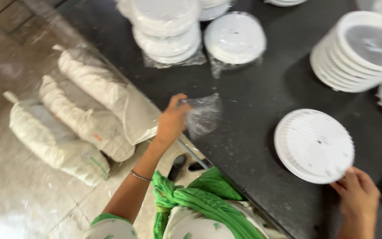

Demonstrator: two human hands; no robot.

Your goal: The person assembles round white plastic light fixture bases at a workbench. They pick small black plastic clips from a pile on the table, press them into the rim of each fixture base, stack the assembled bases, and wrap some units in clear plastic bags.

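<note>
on the dark table (253, 110), left hand (172, 121) pinches a clear plastic bag (203, 116); right hand (358, 194) grips the white round disc (314, 145) at its rim; best spread the bag mouth wide

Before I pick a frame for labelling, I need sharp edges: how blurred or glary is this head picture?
Head view: motion blur smears the left hand and its clear plastic bag; the floor sacks are soft too. The white ribbed disc at the right hand is sharper. The bottom-left floor is washed out by glare; the black table reads dark.
</note>
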